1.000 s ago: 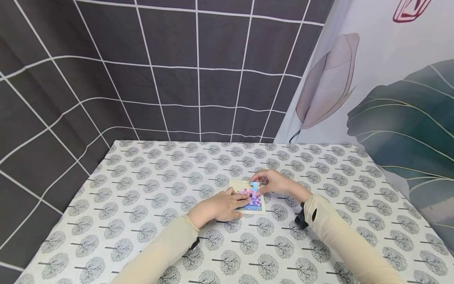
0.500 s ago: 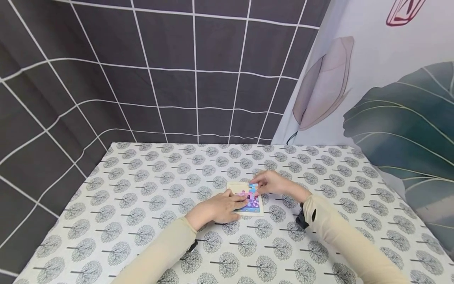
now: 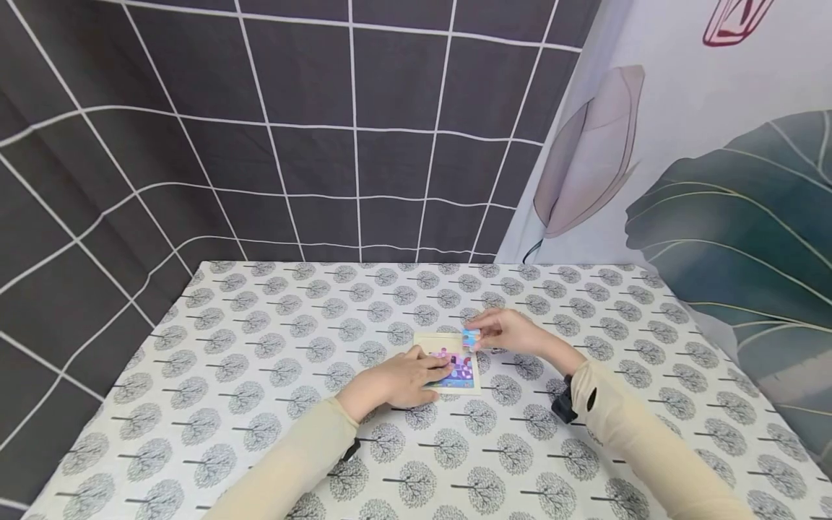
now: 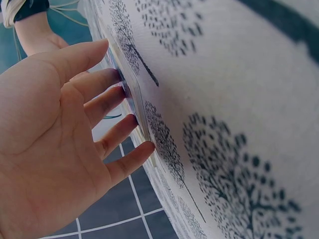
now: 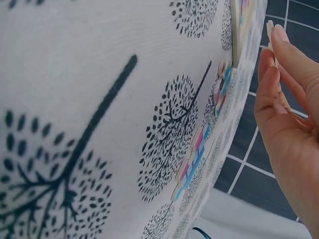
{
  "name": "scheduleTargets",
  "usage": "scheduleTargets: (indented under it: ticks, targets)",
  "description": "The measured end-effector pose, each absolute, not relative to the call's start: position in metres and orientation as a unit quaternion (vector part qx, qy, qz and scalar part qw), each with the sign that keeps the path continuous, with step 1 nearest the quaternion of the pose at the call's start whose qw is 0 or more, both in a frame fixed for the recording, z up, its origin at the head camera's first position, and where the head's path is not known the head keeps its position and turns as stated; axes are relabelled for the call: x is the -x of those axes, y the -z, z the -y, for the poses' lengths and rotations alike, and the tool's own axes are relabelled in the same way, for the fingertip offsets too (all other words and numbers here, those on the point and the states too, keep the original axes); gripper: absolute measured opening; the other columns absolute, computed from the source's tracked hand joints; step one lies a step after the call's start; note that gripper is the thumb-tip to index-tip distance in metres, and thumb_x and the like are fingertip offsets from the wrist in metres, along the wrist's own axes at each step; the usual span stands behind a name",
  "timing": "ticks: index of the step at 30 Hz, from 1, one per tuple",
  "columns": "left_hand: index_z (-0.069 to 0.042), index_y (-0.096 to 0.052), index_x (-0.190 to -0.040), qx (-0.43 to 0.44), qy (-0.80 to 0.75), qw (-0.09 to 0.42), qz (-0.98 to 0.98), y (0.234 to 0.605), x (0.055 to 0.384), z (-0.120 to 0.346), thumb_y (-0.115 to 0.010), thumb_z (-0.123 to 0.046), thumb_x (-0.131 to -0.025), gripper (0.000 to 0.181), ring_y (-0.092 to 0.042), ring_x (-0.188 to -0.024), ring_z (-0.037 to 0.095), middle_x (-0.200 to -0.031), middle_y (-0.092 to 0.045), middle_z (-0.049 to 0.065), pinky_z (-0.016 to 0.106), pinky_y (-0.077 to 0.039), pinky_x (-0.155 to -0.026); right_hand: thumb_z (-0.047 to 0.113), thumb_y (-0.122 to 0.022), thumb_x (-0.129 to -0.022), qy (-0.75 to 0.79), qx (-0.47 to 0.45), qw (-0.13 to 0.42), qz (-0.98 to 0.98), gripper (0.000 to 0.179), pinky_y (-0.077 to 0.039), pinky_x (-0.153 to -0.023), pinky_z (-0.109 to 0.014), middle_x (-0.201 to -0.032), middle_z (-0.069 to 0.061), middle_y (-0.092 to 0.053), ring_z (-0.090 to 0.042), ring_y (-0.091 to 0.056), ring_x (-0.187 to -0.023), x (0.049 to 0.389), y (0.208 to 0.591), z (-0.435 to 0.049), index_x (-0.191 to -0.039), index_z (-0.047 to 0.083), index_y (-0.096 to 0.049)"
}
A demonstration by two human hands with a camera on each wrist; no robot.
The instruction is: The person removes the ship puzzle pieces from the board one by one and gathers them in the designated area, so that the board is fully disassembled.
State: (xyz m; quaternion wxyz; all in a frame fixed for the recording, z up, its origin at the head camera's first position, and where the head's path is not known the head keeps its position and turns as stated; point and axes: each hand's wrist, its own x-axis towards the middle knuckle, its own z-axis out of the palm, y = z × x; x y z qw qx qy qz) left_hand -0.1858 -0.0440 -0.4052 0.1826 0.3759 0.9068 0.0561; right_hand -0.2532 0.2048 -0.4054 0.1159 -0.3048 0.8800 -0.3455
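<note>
Two hands, one puzzle tray (image 3: 427,339), one puzzle piece (image 3: 470,336) pinched over the tray's far right corner.
The right hand (image 3: 513,332) holds that piece narrowly between thumb and fingers; the right wrist view shows it edge-on, so its long axis cannot be told. The left hand (image 3: 409,377), fingers spread and nearly straight, touches the tray, whose blue picture band faces the person. Two loose pieces (image 5: 191,164) lie flat on the tabletop (image 3: 572,448) near the right fingers, the nearer one just beside the tray.
</note>
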Motion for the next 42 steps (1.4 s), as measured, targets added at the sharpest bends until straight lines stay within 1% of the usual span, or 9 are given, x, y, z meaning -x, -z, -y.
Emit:
scheduleTargets:
  ticks: [6,14,16,24,28,31,35,39,42]
  targets:
    - [-0.024,-0.03,-0.146,-0.375,-0.07,0.187,-0.905,0.406,0.185,0.043,-0.045,-0.038,-0.096,0.054,-0.037,-0.121,0.016,-0.153,-0.023,-0.009,0.038,-0.036,-0.105,0.008,-0.072,-0.077,0.346,0.286,0.127,-0.884,0.042,-0.054,-0.07,-0.022,-0.108,-0.013,-0.061,-0.013,-0.059,-0.083,0.249,0.406,-0.214,-0.118,-0.001,-0.063]
    - [-0.023,-0.032,-0.146,-0.373,-0.068,0.184,-0.907,0.405,0.185,0.045,-0.046,-0.038,-0.096,0.054,-0.038,-0.109,0.012,-0.153,-0.024,-0.009,0.028,-0.041,-0.093,0.012,-0.073,-0.078,0.365,0.269,0.127,-0.882,0.043,-0.054,-0.075,-0.022,-0.11,-0.013,-0.061,-0.015,-0.06,-0.086,0.245,0.406,-0.225,-0.117,-0.001,-0.063]
    - [-0.022,-0.032,-0.146,-0.373,-0.074,0.184,-0.906,0.404,0.185,0.046,-0.047,-0.037,-0.096,0.054,-0.039,-0.108,0.012,-0.153,-0.024,-0.008,0.028,-0.041,-0.092,0.012,-0.073,-0.077,0.37,0.263,0.127,-0.882,0.044,-0.054,-0.075,-0.022,-0.111,-0.014,-0.061,-0.016,-0.06,-0.087,0.245,0.406,-0.229,-0.117,-0.001,-0.063]
    - [-0.023,-0.031,-0.146,-0.374,-0.072,0.184,-0.906,0.404,0.184,0.046,-0.046,-0.037,-0.096,0.053,-0.038,-0.12,0.018,-0.153,-0.023,-0.008,0.038,-0.036,-0.105,0.012,-0.074,-0.076,0.35,0.253,0.117,-0.894,0.041,-0.053,-0.071,-0.022,-0.099,-0.007,-0.062,-0.012,-0.057,-0.081,0.245,0.411,-0.246,-0.115,0.002,-0.065]
    - [-0.022,-0.032,-0.146,-0.378,-0.071,0.182,-0.905,0.404,0.184,0.045,-0.046,-0.037,-0.096,0.054,-0.039,-0.114,0.015,-0.153,-0.023,-0.007,0.034,-0.039,-0.1,0.012,-0.074,-0.076,0.351,0.244,0.117,-0.896,0.042,-0.053,-0.069,-0.021,-0.098,-0.008,-0.062,-0.011,-0.057,-0.079,0.243,0.41,-0.251,-0.116,0.001,-0.064]
    - [-0.023,-0.031,-0.146,-0.375,-0.071,0.183,-0.906,0.405,0.185,0.045,-0.046,-0.037,-0.096,0.054,-0.039,-0.114,0.015,-0.153,-0.023,-0.008,0.034,-0.039,-0.099,0.013,-0.074,-0.077,0.354,0.238,0.121,-0.896,0.043,-0.052,-0.068,-0.02,-0.096,-0.008,-0.062,-0.012,-0.056,-0.077,0.241,0.409,-0.254,-0.116,0.001,-0.064]
    - [-0.024,-0.031,-0.146,-0.37,-0.076,0.187,-0.907,0.405,0.185,0.044,-0.046,-0.038,-0.096,0.054,-0.038,-0.117,0.016,-0.154,-0.022,-0.009,0.037,-0.037,-0.103,0.014,-0.073,-0.077,0.353,0.232,0.123,-0.898,0.043,-0.051,-0.067,-0.02,-0.101,-0.011,-0.062,-0.011,-0.055,-0.076,0.238,0.407,-0.258,-0.118,0.001,-0.063]
    - [-0.024,-0.032,-0.146,-0.369,-0.079,0.19,-0.906,0.405,0.185,0.044,-0.046,-0.037,-0.096,0.054,-0.038,-0.113,0.014,-0.153,-0.023,-0.009,0.035,-0.039,-0.1,0.012,-0.072,-0.078,0.358,0.229,0.12,-0.897,0.043,-0.052,-0.068,-0.02,-0.112,-0.017,-0.06,-0.01,-0.055,-0.077,0.235,0.406,-0.265,-0.118,-0.002,-0.062]
    - [-0.024,-0.031,-0.146,-0.371,-0.074,0.191,-0.906,0.404,0.185,0.045,-0.046,-0.038,-0.096,0.054,-0.038,-0.111,0.013,-0.153,-0.022,-0.009,0.033,-0.04,-0.098,0.01,-0.072,-0.078,0.364,0.234,0.118,-0.894,0.042,-0.051,-0.067,-0.02,-0.113,-0.019,-0.059,-0.01,-0.056,-0.078,0.235,0.407,-0.27,-0.117,-0.004,-0.062]
